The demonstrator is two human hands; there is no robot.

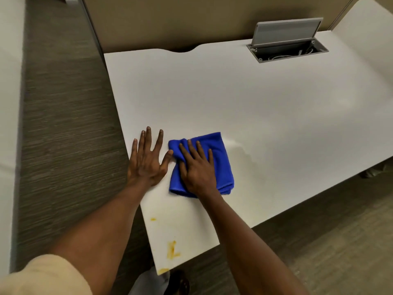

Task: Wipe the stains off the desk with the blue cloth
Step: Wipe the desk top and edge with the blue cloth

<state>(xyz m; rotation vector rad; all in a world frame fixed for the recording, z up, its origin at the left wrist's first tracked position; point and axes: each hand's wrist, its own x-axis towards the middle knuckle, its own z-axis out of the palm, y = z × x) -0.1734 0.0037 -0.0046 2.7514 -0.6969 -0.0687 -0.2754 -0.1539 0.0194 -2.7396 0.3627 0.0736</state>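
Note:
A folded blue cloth (221, 158) lies on the white desk (234, 99) near its left front part. My right hand (196, 167) presses flat on the cloth, fingers straight and spread. My left hand (146, 160) rests flat on the bare desk just left of the cloth, its thumb touching the cloth's edge. Yellow-orange stains (173, 250) mark the desk's near corner, with a small spot (153, 219) above them and another smear (163, 271) at the very edge. A faint damp streak shows right of the cloth.
A grey cable box (287, 51) with its lid raised sits in the desk's far right part. A beige partition (170, 20) stands behind the desk. Carpeted floor (63, 124) runs along the left; another white surface (8, 103) is at far left.

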